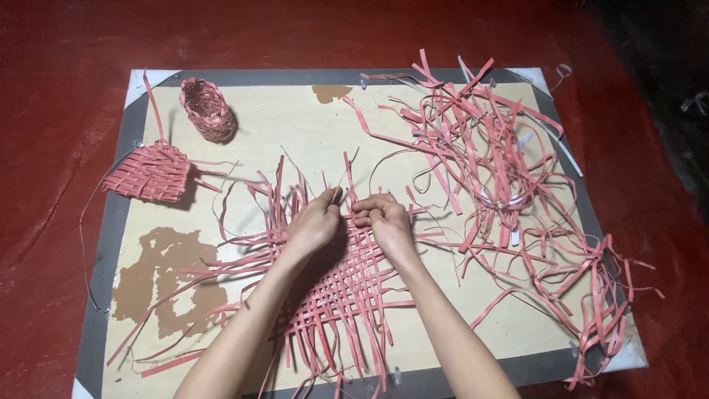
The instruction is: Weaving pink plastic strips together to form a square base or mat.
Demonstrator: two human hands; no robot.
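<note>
Head view. Left hand [314, 222] and right hand [384, 220] meet at the far edge of a half-woven pink strip mat [336, 288] lying at the centre of a pale board [310, 133] on a red floor [59, 59]. Each hand's grip is closed, fingertips pinching pink strips of the mat. Right: a loose tangle of pink strips [502, 177]. Far left: a small woven basket [208, 109], lying tilted, and nearer, a flat woven piece [151, 174], well apart from the hands.
</note>
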